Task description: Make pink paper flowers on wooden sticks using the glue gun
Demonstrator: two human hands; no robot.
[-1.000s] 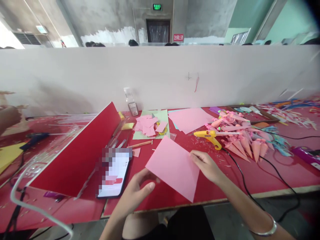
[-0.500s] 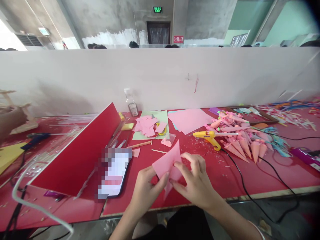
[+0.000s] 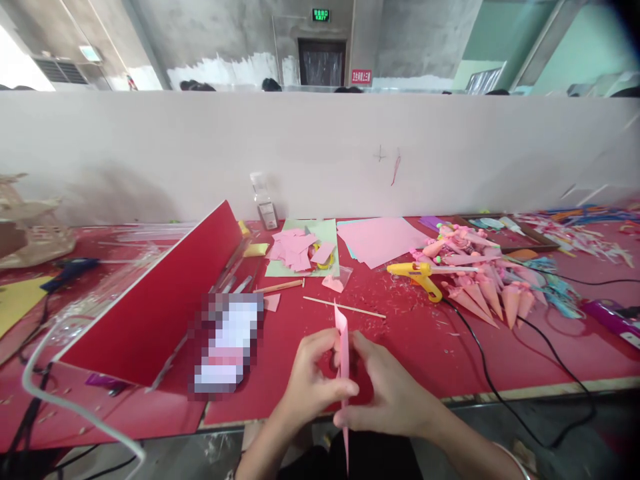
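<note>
A piece of pink paper point(image 3: 343, 353) stands nearly edge-on between my hands, above the table's front edge. Its top end curls slightly. My left hand point(image 3: 317, 373) pinches it from the left, thumb across the near side. From the right, my right hand point(image 3: 383, 387) grips it too, with thumb low and fingers partly hidden behind the sheet. Just beyond the hands a thin wooden stick point(image 3: 345, 307) lies on the red tabletop. A small bag with pink bits point(image 3: 334, 283) and a phone with a blurred screen point(image 3: 227, 347) are nearby.
Pink paper scraps point(image 3: 295, 250) lie on a green sheet, beside larger pink sheets point(image 3: 383, 240). A yellow glue gun point(image 3: 417, 273) sits by a pile of pink paper cones point(image 3: 480, 267), its black cord point(image 3: 480, 347) trailing off the edge. A red board point(image 3: 165, 300) leans at left.
The pink paper has turned from showing its broad face to nearly edge-on, and hangs lower. Both hands have shifted around it, uncovering more of the wooden stick.
</note>
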